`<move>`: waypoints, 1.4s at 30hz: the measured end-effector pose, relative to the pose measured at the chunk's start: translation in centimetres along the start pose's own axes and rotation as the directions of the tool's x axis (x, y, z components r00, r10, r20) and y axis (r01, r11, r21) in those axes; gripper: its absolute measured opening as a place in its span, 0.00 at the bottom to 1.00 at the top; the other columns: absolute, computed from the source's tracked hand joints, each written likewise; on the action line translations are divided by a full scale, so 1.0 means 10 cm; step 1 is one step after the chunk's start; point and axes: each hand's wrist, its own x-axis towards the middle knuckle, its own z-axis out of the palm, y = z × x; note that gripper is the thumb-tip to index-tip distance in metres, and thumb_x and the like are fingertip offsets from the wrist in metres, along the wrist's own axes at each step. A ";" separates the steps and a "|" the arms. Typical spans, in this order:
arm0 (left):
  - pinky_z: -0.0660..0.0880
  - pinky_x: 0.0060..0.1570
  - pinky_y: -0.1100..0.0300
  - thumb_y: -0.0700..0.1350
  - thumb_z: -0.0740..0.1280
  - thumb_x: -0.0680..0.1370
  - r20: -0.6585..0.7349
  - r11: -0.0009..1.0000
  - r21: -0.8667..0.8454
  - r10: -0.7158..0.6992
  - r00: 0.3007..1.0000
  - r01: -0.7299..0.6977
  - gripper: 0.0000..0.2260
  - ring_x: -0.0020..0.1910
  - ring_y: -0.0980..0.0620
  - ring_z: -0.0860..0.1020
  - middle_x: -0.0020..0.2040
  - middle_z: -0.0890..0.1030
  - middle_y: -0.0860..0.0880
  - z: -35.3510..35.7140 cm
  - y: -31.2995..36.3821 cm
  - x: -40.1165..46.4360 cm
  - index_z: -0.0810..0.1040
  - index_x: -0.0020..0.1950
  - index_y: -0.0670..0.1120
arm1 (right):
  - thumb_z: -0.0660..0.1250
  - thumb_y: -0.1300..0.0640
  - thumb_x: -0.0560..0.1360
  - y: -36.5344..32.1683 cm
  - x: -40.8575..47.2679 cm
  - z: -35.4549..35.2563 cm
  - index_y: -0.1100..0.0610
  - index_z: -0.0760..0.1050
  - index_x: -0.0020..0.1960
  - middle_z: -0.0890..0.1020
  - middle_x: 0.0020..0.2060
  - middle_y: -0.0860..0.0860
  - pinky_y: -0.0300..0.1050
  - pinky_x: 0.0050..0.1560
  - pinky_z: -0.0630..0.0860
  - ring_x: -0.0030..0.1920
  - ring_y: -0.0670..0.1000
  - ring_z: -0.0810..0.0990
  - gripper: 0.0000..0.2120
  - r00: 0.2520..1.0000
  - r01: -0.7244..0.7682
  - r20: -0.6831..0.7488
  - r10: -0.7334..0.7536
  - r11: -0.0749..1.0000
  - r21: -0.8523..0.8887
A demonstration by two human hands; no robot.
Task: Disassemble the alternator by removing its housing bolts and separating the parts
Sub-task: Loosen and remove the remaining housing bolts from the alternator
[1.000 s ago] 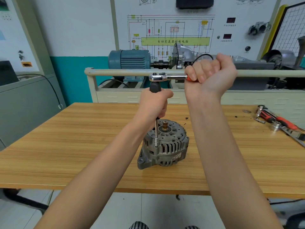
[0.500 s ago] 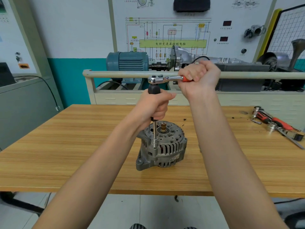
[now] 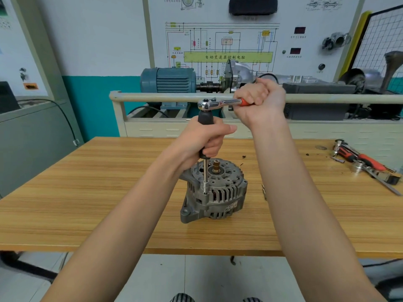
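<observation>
Training workshop: wooden bench (image 3: 87,203) in front of a wiring-diagram panel (image 3: 226,46) and a blue motor rig (image 3: 168,80). Spare hand tools (image 3: 366,164) lie at the bench's far right, well apart from the work.

We see the alternator (image 3: 214,191) standing near the bench centre, shaft end up, mounting ear toward us. A long extension bar (image 3: 205,173) stands upright with its socket seated at a housing bolt on the near-left rim.

Left hand (image 3: 206,138): fingers wrapped fully round the black grip of the extension, steadying it vertical. Right hand (image 3: 259,100): closed in a fist round the orange handle of the ratchet (image 3: 218,104), which sits level atop the extension.

Handling judgement: cast metal housing, likely heavy and rigid, but nothing clamps it, so it may twist or tip under ratchet torque. The finned vents look like poor purchase. We would take hold at the solid outer band or mounting ear, never by the exposed shaft. Keep downward pressure on the extension so the socket does not slip off.
</observation>
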 end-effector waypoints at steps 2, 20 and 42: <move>0.55 0.20 0.67 0.34 0.63 0.77 -0.107 1.000 -0.010 -0.011 0.994 0.010 0.25 0.16 0.55 0.56 0.19 0.60 0.52 0.02 -0.02 0.02 0.62 0.23 0.49 | 0.54 0.62 0.78 0.02 -0.06 0.00 0.53 0.57 0.22 0.57 0.16 0.45 0.34 0.18 0.53 0.15 0.45 0.54 0.25 0.995 0.096 0.018 -0.095 0.994 -0.052; 0.55 0.20 0.67 0.34 0.63 0.77 -0.235 0.999 -0.019 -0.034 0.971 0.031 0.23 0.17 0.56 0.55 0.20 0.60 0.53 0.06 -0.05 0.00 0.61 0.25 0.50 | 0.54 0.62 0.78 0.08 -0.09 0.03 0.53 0.57 0.22 0.56 0.16 0.46 0.34 0.19 0.52 0.16 0.45 0.53 0.25 0.989 0.146 0.027 -0.144 0.986 -0.085; 0.54 0.22 0.66 0.33 0.63 0.75 -0.401 0.999 0.000 -0.033 0.915 0.036 0.18 0.19 0.54 0.55 0.20 0.60 0.53 0.11 -0.05 0.05 0.61 0.30 0.48 | 0.55 0.63 0.77 0.21 -0.34 0.05 0.52 0.56 0.24 0.55 0.19 0.47 0.38 0.22 0.55 0.19 0.47 0.52 0.24 0.897 0.439 0.164 -0.411 0.872 -0.217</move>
